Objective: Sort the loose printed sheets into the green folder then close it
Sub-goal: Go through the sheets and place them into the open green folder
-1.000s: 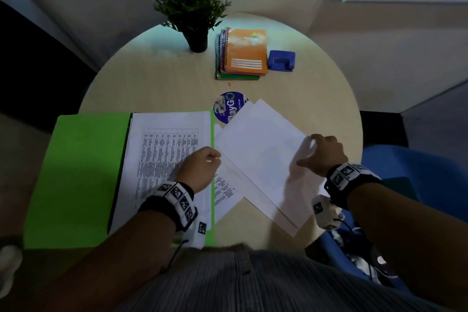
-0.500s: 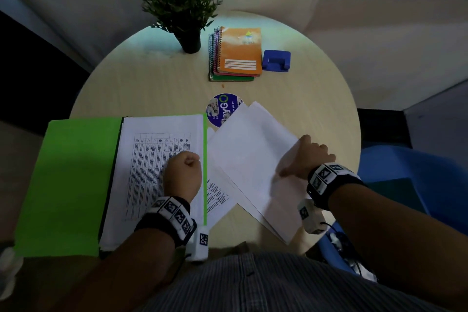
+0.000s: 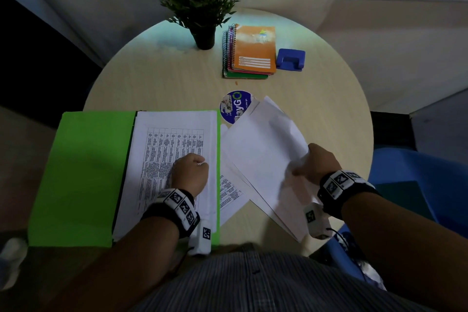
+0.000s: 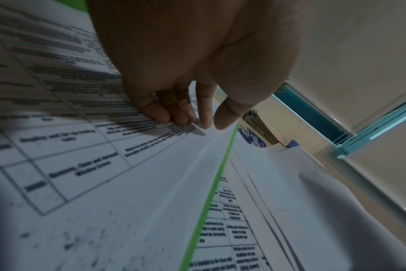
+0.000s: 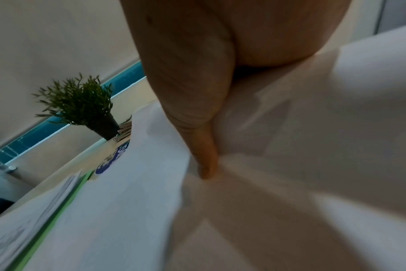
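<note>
The green folder [image 3: 83, 175] lies open at the table's left, its edge [image 4: 211, 192] also in the left wrist view. A stack of printed sheets [image 3: 172, 134] fills its right half. My left hand [image 3: 192, 172] rests on that stack with fingers curled, the fingertips [image 4: 186, 119] touching the top printed sheet [image 4: 81, 146] and holding nothing. Loose white sheets [image 3: 260, 144] lie fanned to the folder's right, over a printed sheet [image 3: 228, 192]. My right hand [image 3: 314, 162] grips the top loose sheet at its right edge and bends it upward. The thumb [image 5: 204, 155] presses into that creased sheet [image 5: 290, 146].
A round blue sticker [image 3: 234, 106] sits partly under the loose sheets. At the back of the round table [image 3: 157, 83] stand a potted plant [image 3: 200, 7], stacked spiral notebooks [image 3: 250, 50] and a blue hole punch [image 3: 290, 59]. A blue chair [image 3: 410, 185] is at the right.
My left hand slid from the folder's right edge onto the printed stack. My right hand took hold of the top loose sheet's right edge, which now curls up.
</note>
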### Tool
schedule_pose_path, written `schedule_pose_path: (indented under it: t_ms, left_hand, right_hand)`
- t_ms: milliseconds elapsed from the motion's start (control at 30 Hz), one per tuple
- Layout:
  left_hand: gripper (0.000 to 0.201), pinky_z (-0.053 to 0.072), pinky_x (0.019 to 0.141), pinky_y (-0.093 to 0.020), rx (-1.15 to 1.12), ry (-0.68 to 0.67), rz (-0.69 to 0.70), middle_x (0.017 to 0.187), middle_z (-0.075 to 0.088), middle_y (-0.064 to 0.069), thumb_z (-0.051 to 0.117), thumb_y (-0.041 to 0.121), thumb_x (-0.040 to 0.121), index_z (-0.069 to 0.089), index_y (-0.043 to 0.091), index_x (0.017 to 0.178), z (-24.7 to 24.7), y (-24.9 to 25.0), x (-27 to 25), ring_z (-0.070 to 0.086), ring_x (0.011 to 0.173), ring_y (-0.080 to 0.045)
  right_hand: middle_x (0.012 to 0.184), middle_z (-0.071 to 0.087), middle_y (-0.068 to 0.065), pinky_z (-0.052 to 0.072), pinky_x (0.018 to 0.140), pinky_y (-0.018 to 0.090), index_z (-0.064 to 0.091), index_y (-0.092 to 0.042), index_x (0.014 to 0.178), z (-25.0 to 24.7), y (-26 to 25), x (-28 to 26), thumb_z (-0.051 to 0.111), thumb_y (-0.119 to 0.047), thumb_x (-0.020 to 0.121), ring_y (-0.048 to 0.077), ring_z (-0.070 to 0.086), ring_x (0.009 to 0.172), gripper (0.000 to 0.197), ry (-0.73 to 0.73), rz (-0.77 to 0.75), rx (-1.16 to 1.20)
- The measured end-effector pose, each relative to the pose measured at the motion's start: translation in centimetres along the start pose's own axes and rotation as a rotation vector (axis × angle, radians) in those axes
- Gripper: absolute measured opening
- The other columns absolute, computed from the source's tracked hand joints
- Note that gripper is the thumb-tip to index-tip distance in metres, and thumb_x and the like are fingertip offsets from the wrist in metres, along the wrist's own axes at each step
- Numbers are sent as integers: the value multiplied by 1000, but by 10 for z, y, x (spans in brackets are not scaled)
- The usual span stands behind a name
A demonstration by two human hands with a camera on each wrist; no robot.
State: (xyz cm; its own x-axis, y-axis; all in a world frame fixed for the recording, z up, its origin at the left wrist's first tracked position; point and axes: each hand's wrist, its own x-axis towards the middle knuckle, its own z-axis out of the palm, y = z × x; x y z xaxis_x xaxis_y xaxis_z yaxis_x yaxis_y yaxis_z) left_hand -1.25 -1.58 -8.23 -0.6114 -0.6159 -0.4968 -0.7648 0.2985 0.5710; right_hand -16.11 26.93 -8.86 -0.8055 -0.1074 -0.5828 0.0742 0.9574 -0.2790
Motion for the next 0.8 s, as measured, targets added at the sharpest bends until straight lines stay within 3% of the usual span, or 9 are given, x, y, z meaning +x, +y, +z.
schedule_pose_path:
  t_ms: [133, 300, 400, 467, 567, 633, 700, 800]
  left_hand:
    - [16, 37, 55, -21, -41, -13, -27, 92, 67, 5, 56, 16, 90, 69, 22, 97, -6, 6, -3, 59, 74, -11]
    - [19, 37, 53, -20, -41, 57, 48, 95, 70, 2, 54, 11, 90, 71, 18, 95, -13, 11, -14, 60, 71, -10]
    - [15, 47, 64, -23, -187, 17, 132, 95, 69, 4, 58, 11, 92, 71, 18, 96, -5, 33, -26, 64, 80, -12]
    - [13, 54, 76, -30, -353, -135, 226, 97, 69, 2, 64, 16, 92, 70, 19, 103, 4, 64, -36, 69, 86, -18]
    - [34, 55, 89, -35, -533, -399, 324, 109, 71, 2, 70, 28, 91, 64, 21, 123, 12, 114, -45, 70, 101, -17]
    - [47, 56, 92, -39, -600, -482, 292, 113, 73, 2, 73, 41, 86, 60, 22, 127, 14, 131, -38, 70, 105, -19]
    - [53, 57, 92, -46, -523, -340, 258, 110, 75, 2, 77, 49, 76, 65, 22, 121, 10, 134, -27, 71, 103, -20]
    - [33, 58, 90, -46, -399, -8, 189, 104, 75, -5, 73, 25, 84, 70, 8, 112, -6, 112, -7, 71, 97, -24]
  right_hand:
    - [99, 68, 11, 48, 77, 36, 68, -8, 112, -10, 7, 0, 83, -33, 77, 30, 62, 86, 46, 2, 17, 109]
    - [108, 70, 29, 51, 78, 42, 68, 5, 112, -69, 37, -2, 77, -12, 82, 39, 67, 94, 36, 304, 80, 357]
    - [113, 67, 31, 54, 85, 49, 63, 4, 116, -93, 25, -12, 71, -11, 83, 46, 65, 103, 37, 502, 22, 407]
    - [113, 67, 28, 48, 79, 41, 60, -3, 120, -95, -4, -26, 67, -10, 84, 44, 64, 102, 37, 541, -72, 388]
    - [101, 68, 19, 34, 67, 33, 56, -13, 118, -66, -58, -53, 61, -6, 83, 42, 64, 92, 35, 447, -330, 259]
    - [91, 63, 8, 34, 61, 34, 52, -16, 120, -35, -87, -72, 55, -4, 86, 38, 64, 83, 37, 326, -518, 184]
    - [102, 65, 8, 47, 62, 39, 48, -17, 134, -9, -103, -82, 52, -7, 89, 37, 65, 86, 46, 201, -639, 132]
    - [127, 61, 7, 54, 83, 46, 47, -23, 142, 11, -104, -78, 54, -21, 97, 32, 64, 105, 46, 6, -765, 3]
